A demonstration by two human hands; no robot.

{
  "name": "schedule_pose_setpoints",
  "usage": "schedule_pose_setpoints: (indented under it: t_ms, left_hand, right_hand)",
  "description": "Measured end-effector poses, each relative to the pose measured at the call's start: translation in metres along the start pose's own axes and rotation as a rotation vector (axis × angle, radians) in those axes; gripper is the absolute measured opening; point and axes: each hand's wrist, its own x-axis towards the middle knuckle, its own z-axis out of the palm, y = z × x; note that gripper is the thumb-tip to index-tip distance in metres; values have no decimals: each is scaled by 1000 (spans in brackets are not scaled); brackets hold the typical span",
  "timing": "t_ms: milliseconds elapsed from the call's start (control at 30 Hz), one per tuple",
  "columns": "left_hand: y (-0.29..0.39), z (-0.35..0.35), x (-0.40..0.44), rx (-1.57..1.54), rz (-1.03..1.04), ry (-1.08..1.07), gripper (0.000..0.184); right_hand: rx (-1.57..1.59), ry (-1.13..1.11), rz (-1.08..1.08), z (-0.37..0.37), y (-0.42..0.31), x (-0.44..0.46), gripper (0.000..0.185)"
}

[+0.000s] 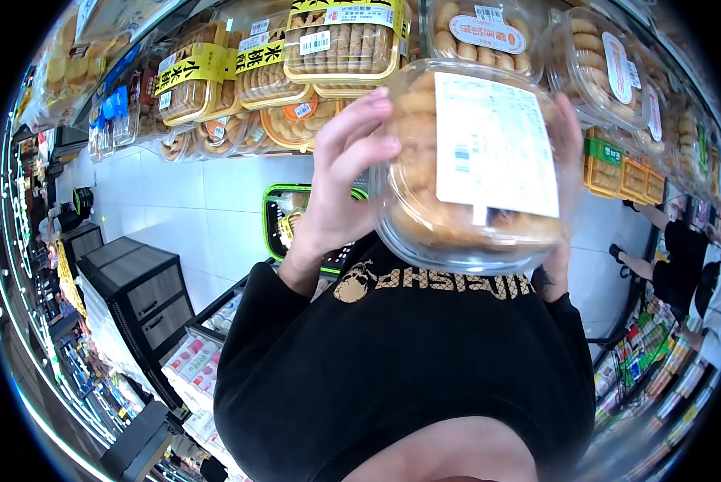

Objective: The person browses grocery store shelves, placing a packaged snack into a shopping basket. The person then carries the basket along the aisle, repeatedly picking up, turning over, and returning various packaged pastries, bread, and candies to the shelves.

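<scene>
A clear plastic container of round golden baked goods (pixel 409 189), with a large white label, is held up before my chest. The fingers of my left hand (pixel 344 165) are bent against its left side, fingertips at the rim. My right hand (pixel 568 132) grips the right side, mostly hidden behind the plastic. Below and left of the container, a black basket with a green rim (pixel 268 221) is partly covered by my left forearm and has some packages inside.
Shelves across the top hold packed pastries, including yellow-banded boxes (pixel 344 48) and clear tubs (pixel 597 60). A dark cabinet (pixel 140 293) stands at the left on the tiled floor (pixel 224 189). Another person (pixel 682 257) is at the right.
</scene>
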Motion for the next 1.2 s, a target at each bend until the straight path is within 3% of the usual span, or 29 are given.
schedule_pose_setpoints:
  t_ms: [33, 133, 367, 467, 567, 633, 700, 767, 867, 967, 1200]
  left_hand:
    - [1, 1, 3, -1, 35, 8, 58]
    - [2, 5, 8, -23, 104, 26, 59]
    - [-4, 13, 7, -64, 75, 41, 66]
    - [4, 17, 8, -346, -327, 160, 68]
    - [-4, 17, 3, -411, -686, 95, 65]
    - [-10, 24, 6, -442, -717, 112, 56]
    - [-16, 30, 11, -423, -794, 147, 54]
    - [-21, 35, 15, -463, -777, 153, 57]
    - [-25, 36, 23, -519, -772, 167, 66]
    - [-29, 40, 32, -566, -721, 161, 68]
    - [-56, 56, 38, -542, -616, 34, 60]
  right_hand:
    - [78, 87, 12, 3, -2, -2, 70]
    - [-53, 18, -169, -8, 1, 0, 70]
    - [-65, 45, -69, -24, 8, 10, 79]
    - [-106, -22, 35, -34, 15, 10, 83]
    - [-237, -135, 153, -43, 26, 3, 78]
    - [-98, -67, 103, -34, 31, 4, 73]
    - [-212, -67, 63, -39, 37, 10, 68]
    - [-264, -42, 44, -41, 41, 14, 65]
    - [18, 77, 77, -29, 29, 22, 57]
    - [88, 45, 182, -33, 21, 32, 47]
    - [89, 112, 246, -36, 30, 50, 44]
